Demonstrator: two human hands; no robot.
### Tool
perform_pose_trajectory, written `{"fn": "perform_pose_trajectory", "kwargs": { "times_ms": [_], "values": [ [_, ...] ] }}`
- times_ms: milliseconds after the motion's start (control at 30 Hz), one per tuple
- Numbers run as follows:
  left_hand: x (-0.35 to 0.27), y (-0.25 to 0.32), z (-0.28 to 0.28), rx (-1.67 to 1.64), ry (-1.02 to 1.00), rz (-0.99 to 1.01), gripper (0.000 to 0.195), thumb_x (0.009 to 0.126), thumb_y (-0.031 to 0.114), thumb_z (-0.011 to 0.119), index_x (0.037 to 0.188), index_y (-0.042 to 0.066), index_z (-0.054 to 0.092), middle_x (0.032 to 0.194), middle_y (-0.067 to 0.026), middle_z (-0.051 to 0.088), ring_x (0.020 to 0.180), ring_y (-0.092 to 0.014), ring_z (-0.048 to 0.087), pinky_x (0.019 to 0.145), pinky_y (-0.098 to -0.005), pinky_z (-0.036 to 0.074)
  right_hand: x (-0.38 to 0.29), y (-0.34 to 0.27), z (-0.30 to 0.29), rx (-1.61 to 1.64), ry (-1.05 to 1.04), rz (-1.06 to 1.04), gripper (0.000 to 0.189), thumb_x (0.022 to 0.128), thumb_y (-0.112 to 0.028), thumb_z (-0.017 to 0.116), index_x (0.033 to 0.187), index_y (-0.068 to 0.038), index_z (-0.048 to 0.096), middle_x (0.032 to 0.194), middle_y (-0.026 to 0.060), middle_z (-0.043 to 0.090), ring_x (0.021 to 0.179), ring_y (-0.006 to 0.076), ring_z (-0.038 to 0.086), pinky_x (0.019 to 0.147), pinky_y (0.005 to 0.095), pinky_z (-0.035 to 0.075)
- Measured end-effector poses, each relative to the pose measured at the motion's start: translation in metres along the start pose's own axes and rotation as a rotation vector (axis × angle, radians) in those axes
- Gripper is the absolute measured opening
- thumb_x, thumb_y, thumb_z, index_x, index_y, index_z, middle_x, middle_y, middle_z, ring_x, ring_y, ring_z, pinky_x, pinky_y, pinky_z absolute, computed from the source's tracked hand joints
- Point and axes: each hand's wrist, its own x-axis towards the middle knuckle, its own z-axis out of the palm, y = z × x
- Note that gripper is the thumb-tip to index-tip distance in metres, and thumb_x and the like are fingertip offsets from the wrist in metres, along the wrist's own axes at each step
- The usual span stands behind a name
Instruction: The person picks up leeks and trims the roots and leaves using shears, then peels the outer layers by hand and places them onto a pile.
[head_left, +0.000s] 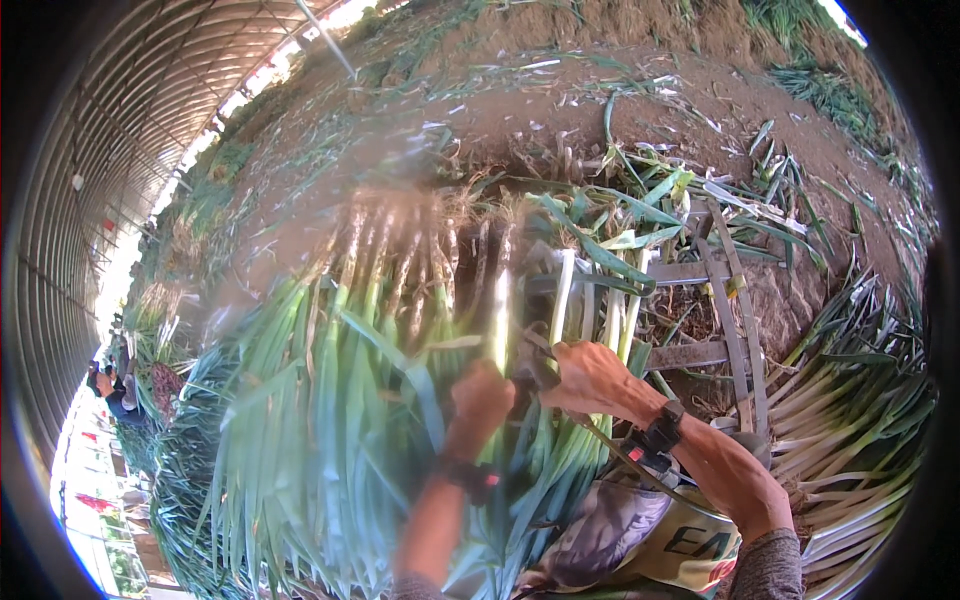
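My left hand (482, 394), slightly blurred, is closed around a long green onion (501, 315) where its pale stalk turns to leaf. Beside it, my right hand (600, 379) grips a dark hand tool (536, 356), mostly hidden by the fingers. A thin hose (637, 466) runs from under that hand down towards my lap. Left of my hands lies a row of long green onions with soil-stained stalks (405, 274) and roots pointing away from me. Several cleaner white stalks (562, 296) lie just beyond my right hand.
A metal frame (690, 354) stands on the right, with stripped leaves (637, 210) over its far end. Pale-stalked green onions (847, 457) are heaped at far right. Soil (555, 112) with scraps lies ahead. A person (124, 390) is at far left under the arched roof (112, 142).
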Motion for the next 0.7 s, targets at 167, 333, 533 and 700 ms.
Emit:
{"fn": "perform_pose_trajectory", "kwargs": {
  "times_ms": [167, 333, 533, 700],
  "values": [
    [0.002, 0.009, -0.004, -0.046, -0.102, -0.09, 0.041, 0.08, 0.027, 0.064, 0.111, 0.0, 0.06, 0.112, -0.0221, 0.06, 0.103, -0.04, 0.062, 0.087, -0.0506, 0.051, 0.024, 0.01, -0.004, -0.07, -0.082, 0.136, 0.059, 0.083, -0.021, 0.061, 0.138, -0.005, 0.049, 0.061, 0.0008, 0.049, 0.047, 0.0105, 0.041, 0.037, 0.0277, 0.036],
    [0.004, 0.012, -0.014, -0.093, -0.195, -0.17, 0.044, 0.079, 0.025, 0.062, 0.114, -0.001, 0.058, 0.115, -0.0234, 0.058, 0.109, -0.04, 0.059, 0.091, -0.0494, 0.048, 0.04, 0.011, -0.01, 0.02, 0.115, 0.036, 0.039, 0.071, -0.03, 0.067, 0.089, 0.004, 0.063, 0.062, 0.0091, 0.057, 0.05, 0.0207, 0.051, 0.044, 0.0369, 0.043],
    [0.002, 0.009, -0.006, -0.09, -0.146, -0.156, 0.046, 0.077, 0.026, 0.064, 0.113, -0.002, 0.057, 0.113, -0.0244, 0.059, 0.103, -0.041, 0.061, 0.087, -0.05, 0.049, 0.066, 0.013, -0.015, -0.118, 0.063, 0.049, 0.06, 0.081, -0.023, 0.063, 0.136, -0.003, 0.052, 0.062, 0.0004, 0.049, 0.048, 0.0089, 0.04, 0.038, 0.0248, 0.034],
    [0.003, 0.009, 0.009, -0.055, -0.094, -0.135, 0.046, 0.076, 0.026, 0.067, 0.11, -0.002, 0.057, 0.106, -0.0242, 0.061, 0.094, -0.043, 0.063, 0.082, -0.0518, 0.051, 0.085, 0.027, -0.011, -0.028, 0.099, 0.082, 0.03, 0.083, -0.028, 0.065, 0.098, -0.003, 0.064, 0.061, 0.0, 0.049, 0.048, 0.0091, 0.039, 0.038, 0.0258, 0.034]
  ]
}}
